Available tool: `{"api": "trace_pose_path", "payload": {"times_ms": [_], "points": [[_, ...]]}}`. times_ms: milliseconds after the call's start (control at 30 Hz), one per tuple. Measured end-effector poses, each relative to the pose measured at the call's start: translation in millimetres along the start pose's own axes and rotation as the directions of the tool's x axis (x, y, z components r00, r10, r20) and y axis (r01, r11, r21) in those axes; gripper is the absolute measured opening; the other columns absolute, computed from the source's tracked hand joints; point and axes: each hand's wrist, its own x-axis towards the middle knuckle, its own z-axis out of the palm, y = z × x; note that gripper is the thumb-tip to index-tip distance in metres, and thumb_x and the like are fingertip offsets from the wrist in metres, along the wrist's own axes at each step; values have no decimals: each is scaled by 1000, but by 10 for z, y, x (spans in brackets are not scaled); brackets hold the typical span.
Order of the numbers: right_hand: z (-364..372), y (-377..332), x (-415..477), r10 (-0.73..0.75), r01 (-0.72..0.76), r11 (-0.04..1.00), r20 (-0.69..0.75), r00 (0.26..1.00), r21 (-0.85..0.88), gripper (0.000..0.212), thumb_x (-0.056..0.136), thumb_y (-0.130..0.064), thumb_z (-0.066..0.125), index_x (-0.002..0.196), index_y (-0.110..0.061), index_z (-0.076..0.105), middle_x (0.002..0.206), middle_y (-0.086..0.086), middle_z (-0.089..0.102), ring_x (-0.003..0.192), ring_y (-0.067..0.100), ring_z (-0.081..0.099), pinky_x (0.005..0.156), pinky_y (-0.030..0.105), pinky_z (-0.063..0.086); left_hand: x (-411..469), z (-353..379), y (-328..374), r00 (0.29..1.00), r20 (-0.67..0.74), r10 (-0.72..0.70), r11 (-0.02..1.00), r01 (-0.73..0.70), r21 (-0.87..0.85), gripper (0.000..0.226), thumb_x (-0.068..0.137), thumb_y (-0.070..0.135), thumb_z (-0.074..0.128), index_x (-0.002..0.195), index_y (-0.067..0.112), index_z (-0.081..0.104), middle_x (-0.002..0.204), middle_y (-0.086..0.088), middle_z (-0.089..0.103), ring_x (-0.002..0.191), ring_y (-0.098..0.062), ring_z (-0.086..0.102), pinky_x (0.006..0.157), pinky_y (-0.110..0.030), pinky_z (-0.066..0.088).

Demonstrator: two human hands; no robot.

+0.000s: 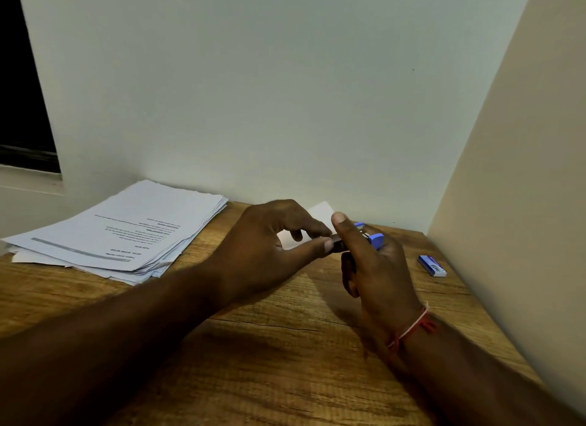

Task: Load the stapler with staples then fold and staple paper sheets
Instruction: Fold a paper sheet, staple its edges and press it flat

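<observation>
Currently the right hand (377,267) is holding the stapler (375,240) just above the counter (285,346), toward the far right, near the wall (285,92). Its fingers (348,279) are curling round the body from the near side and its thumb is lying over the top. The stapler's long axis is running roughly left to right: the blue end is pointing right and slightly far, and the dark end is pointing left, toward the left hand (266,248). The left hand is pinching that dark end between thumb and forefinger, with its other fingers loosely bent behind; both hands are therefore touching the stapler, and the left hand is the one nearer the working end. Whether the magazine is standing open cannot be told, since the hands are covering it. A small white sheet (320,213) is showing just behind and between the hands; whether it is lying on the counter or sitting in the stapler's mouth cannot be told. The staple box (432,266) is lying flat on the counter to the right of the right hand, apart from it and close to the side wall. The stack of paper sheets (126,229) is resting at the far left of the counter, well apart from the stapler and on the left hand's side. A red thread (412,327) is circling the right wrist. In judgement, the coming move is depending on the dark end staying aligned with the left fingers (326,245) along this left-right axis.
</observation>
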Motion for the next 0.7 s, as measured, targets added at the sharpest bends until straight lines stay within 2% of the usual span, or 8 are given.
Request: {"api": "trace_pose_path", "payload": {"times_ms": [100,200,300,400,433,467,567,700], "points": [[-29,47,66,93,-91,995,-48,994,35,31,99,-36,77,92,-6,80,57,8,43,49,18,39,47,31,35,-2,7,-45,997,-27,-67,998,67,13,19,91,52,89,107,41,87,110,22,80,111,-9,74,94,-37,60],[-90,68,149,82,-79,994,-40,996,78,28,102,-27,74,95,0,78,54,11,41,43,19,37,44,30,34,60,-46,-131,961,-153,-228,967,242,77,46,91,64,82,133,46,75,134,27,70,130,0,63,111,-31,51],[-160,98,216,-10,10,990,0,1000,143,34,107,-25,69,101,9,68,51,8,36,41,20,32,46,30,33,150,-161,-206,816,-234,-528,843,537,-27,87,85,72,84,160,40,52,162,11,52,149,-10,50,117,-35,43],[-203,100,238,-53,48,978,20,998,203,38,108,-28,66,105,10,61,52,4,36,44,20,31,48,29,33,187,-244,-193,646,-80,-759,618,677,-400,84,70,78,92,134,29,66,128,2,62,118,-25,65,106,-51,53],[-206,96,237,-55,50,976,19,998,214,37,109,-28,66,100,7,60,52,3,37,44,20,32,49,29,34,183,-254,-176,635,5,-772,544,666,-511,72,68,74,95,118,29,68,114,0,62,103,-26,66,95,-76,44],[-211,92,234,-56,49,973,23,998,227,34,109,-28,65,93,2,59,52,2,37,44,19,33,50,29,33,175,-248,-156,640,104,-761,466,651,-599,73,68,68,97,122,27,68,117,-3,64,103,-26,69,119,-64,52],[-209,62,229,-54,31,949,66,996,315,30,110,-23,62,81,-18,56,54,0,36,42,16,33,50,28,31,161,-213,-96,621,259,-740,318,661,-679,114,64,56,99,160,20,48,157,-26,54,127,-38,73,118,-53,56],[-222,-21,221,-41,-64,850,187,981,523,35,112,-18,55,78,-22,63,60,1,38,39,11,34,47,30,21,142,-170,-115,624,290,-726,316,677,-664,106,64,57,96,152,15,54,141,-28,65,119,-35,76,106,-46,63]]}}
